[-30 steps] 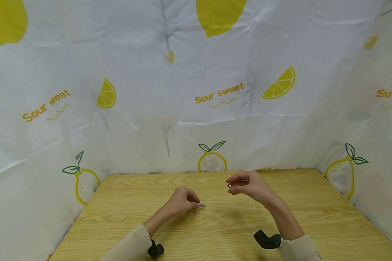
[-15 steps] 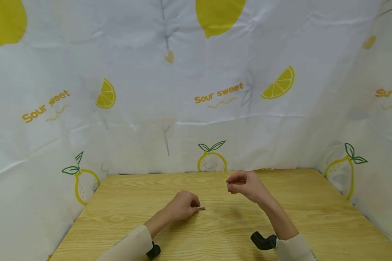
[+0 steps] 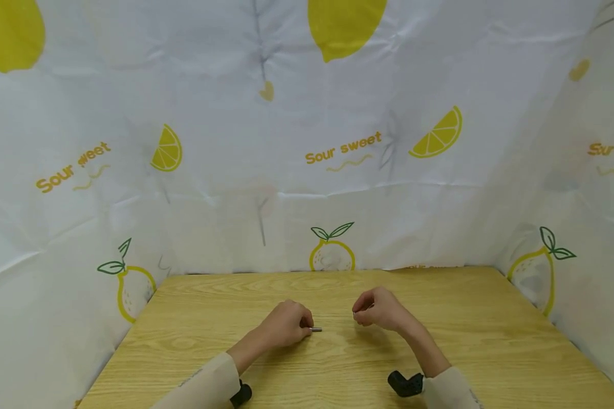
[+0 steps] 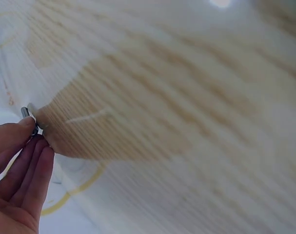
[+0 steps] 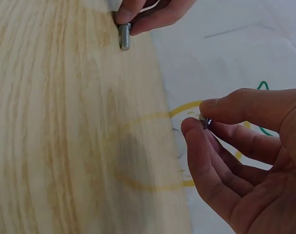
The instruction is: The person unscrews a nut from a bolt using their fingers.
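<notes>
In the head view my left hand rests low over the table and pinches a small silver bolt between thumb and fingers. The bolt's threaded shank points out towards the right hand; its head end is mostly covered by the fingertips. To the right and a little farther back, my right hand is raised above the table. Its thumb and index finger pinch a small metal nut, largely hidden by the fingertips. Bolt and nut are apart, with a short gap between the hands.
A wood-grain table lies under both hands. White cloth printed with lemons stands behind it and at both sides. Black camera mounts sit at both wrists.
My right hand has come down towards the table with the nut, which has turned in its fingers. My left hand has lowered slightly, and the bolt now lies more level.
</notes>
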A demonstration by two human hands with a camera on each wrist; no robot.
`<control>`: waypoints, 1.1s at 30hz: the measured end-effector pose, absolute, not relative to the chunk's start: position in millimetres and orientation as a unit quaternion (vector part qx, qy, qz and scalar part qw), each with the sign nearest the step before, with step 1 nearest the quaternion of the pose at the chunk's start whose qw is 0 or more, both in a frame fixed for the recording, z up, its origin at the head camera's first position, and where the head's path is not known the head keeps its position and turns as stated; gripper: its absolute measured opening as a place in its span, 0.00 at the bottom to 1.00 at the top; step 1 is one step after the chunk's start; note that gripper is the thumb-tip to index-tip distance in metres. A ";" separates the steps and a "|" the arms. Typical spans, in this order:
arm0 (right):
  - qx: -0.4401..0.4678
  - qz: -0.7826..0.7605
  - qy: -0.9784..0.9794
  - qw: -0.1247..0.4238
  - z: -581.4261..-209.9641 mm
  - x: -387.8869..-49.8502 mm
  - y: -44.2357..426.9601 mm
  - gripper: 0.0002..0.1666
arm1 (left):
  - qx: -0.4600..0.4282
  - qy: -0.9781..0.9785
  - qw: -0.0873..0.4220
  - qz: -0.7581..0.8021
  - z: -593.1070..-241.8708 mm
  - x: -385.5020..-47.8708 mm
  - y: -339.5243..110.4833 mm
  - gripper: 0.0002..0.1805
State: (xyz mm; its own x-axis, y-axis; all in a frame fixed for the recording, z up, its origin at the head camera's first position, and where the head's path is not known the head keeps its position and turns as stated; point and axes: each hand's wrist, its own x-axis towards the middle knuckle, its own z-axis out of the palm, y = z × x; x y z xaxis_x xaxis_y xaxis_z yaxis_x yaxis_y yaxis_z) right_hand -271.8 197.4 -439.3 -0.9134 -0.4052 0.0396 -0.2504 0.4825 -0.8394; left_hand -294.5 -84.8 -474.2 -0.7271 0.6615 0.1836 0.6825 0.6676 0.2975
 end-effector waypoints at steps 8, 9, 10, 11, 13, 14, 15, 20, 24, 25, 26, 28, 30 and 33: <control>-0.189 -0.397 0.895 0.075 -455.2 -275.9 195.3 0.03 | -0.361 -0.917 0.025 -0.166 -473.0 -295.4 -82.6 0.02; -0.185 -0.395 0.896 0.074 -456.2 -275.5 195.2 0.02 | -0.360 -0.918 0.026 -0.165 -473.1 -295.5 -81.9 0.02; -0.181 -0.393 0.899 0.073 -457.1 -274.8 195.1 0.02 | -0.360 -0.918 0.028 -0.164 -473.3 -295.4 -81.2 0.03; -0.179 -0.392 0.900 0.072 -458.3 -274.4 195.1 0.02 | -0.360 -0.918 0.029 -0.165 -473.5 -295.2 -80.5 0.03; -0.176 -0.391 0.901 0.071 -460.3 -273.1 195.3 0.02 | -0.361 -0.917 0.032 -0.166 -474.1 -294.3 -79.3 0.03; -0.177 -0.390 0.901 0.069 -461.6 -272.6 195.5 0.02 | -0.361 -0.917 0.031 -0.167 -474.2 -293.7 -78.9 0.04; -0.177 -0.390 0.901 0.067 -462.8 -272.1 195.5 0.02 | -0.360 -0.917 0.030 -0.169 -473.9 -293.0 -78.6 0.04; -0.174 -0.389 0.903 0.056 -467.4 -271.6 194.6 0.03 | -0.355 -0.918 0.022 -0.175 -472.9 -291.3 -78.7 0.04; -0.168 -0.387 0.905 0.054 -468.0 -272.9 194.4 0.04 | -0.356 -0.916 0.023 -0.181 -471.2 -290.3 -79.7 0.05; -0.169 -0.386 0.905 0.053 -467.5 -273.4 195.0 0.05 | -0.357 -0.916 0.022 -0.183 -470.9 -290.1 -79.9 0.05; -0.169 -0.385 0.906 0.053 -466.7 -273.3 195.6 0.06 | -0.357 -0.915 0.022 -0.186 -470.8 -289.9 -80.4 0.05; -0.169 -0.390 0.904 0.055 -463.9 -273.2 197.8 0.08 | -0.354 -0.915 0.014 -0.195 -470.3 -289.8 -81.6 0.06; -0.168 -0.397 0.901 0.054 -459.2 -272.2 201.0 0.10 | -0.347 -0.916 0.001 -0.203 -468.6 -289.4 -84.1 0.07; -0.160 -0.407 0.898 0.040 -447.8 -269.1 208.5 0.11 | -0.327 -0.924 -0.014 -0.197 -462.8 -290.3 -92.2 0.15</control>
